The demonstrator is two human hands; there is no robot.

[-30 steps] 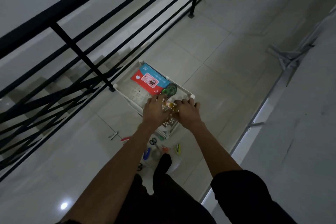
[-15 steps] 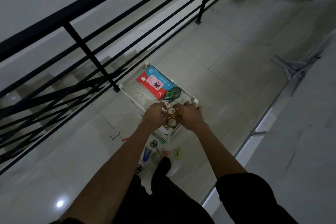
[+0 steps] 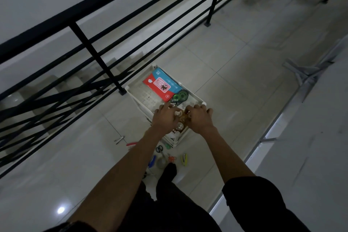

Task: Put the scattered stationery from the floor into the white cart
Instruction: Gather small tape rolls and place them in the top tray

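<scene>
Two bare hands, the left hand (image 3: pixel 164 118) and the right hand (image 3: pixel 200 118), meet over the near end of one white plastic cart (image 3: pixel 148 98). The cart stands on the pale tiled floor (image 3: pixel 226 73) beside one black metal railing (image 3: pixel 94 53). The fingers of both hands curl down around a cluster of amber translucent tape rolls (image 3: pixel 181 118) held between them above the top tray; at least three rolls show.

The tray holds one red-and-blue flat packet (image 3: pixel 160 85) and one green round tape dispenser (image 3: pixel 181 95).

Eight small items lie on the floor by the cart:
- one pair of black-handled scissors (image 3: pixel 158 149)
- one green piece (image 3: pixel 167 146)
- one orange piece (image 3: pixel 171 158)
- one yellow stapler (image 3: pixel 184 160)
- one blue piece (image 3: pixel 152 161)
- one clear tape roll (image 3: pixel 161 163)
- one red piece (image 3: pixel 131 144)
- one pale slim tool (image 3: pixel 119 140)
</scene>
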